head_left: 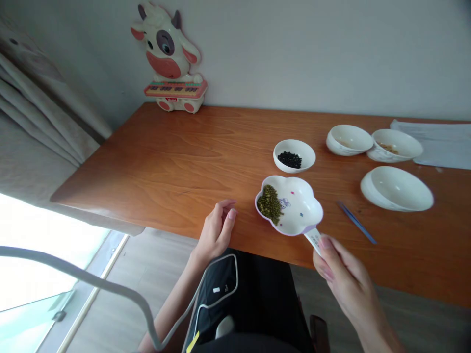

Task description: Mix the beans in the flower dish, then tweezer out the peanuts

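My right hand (344, 274) is closed round the short white handle of a flower-shaped bowl (300, 196). The bowl has a lilac rim and small printed figures inside. It tilts to the left, and green beans, which look like mung beans (270, 203), are heaped against that side. At the table's front edge rests my left hand (218, 228), its fingers loosely bent, thumb apart, nothing in it. Just beyond the handled bowl stands a small white bowl (307, 156) with black beans (290, 159) in it.
Right of these are a white bowl (348, 131), another holding yellowish bits (388, 148), and a larger white bowl (399, 193). Blue chopsticks (356, 223) lie before them. A white sheet (447, 144) is at far right, a cow toy piano (174, 63) at back left. A cable (121, 290) crosses lower left.
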A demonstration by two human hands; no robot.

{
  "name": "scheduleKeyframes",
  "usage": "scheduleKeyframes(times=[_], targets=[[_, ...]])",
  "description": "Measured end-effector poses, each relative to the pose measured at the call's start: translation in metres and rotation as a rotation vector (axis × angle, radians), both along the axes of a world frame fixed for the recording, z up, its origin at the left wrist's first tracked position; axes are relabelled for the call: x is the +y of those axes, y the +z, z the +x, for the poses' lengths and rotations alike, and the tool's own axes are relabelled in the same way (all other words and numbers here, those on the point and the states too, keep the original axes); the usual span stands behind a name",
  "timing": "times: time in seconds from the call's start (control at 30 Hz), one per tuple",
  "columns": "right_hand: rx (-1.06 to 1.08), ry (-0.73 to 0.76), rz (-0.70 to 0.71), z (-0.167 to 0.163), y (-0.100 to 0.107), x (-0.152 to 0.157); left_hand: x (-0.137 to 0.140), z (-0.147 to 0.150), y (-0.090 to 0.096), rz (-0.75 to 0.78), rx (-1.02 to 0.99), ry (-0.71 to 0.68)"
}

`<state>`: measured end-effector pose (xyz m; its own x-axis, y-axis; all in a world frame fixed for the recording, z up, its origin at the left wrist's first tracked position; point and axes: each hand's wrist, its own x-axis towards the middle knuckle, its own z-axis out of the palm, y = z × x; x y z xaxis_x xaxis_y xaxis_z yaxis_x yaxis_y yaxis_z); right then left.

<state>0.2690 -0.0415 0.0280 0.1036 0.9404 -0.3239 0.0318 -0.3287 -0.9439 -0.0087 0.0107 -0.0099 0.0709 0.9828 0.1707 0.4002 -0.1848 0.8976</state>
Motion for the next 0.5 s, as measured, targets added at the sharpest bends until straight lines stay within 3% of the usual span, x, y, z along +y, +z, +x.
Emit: scheduleKeyframes(times=[0.27,0.5], targets=[[0.071,-0.026,-0.021,-0.014,0.012,0.0,0.002,0.001,0.005,0.016,0.041,-0.013],[0.063,0.051,-0.006,-0.007,-0.001,-0.002,0.001,0.001,0.004,0.026,0.048,-0.027]])
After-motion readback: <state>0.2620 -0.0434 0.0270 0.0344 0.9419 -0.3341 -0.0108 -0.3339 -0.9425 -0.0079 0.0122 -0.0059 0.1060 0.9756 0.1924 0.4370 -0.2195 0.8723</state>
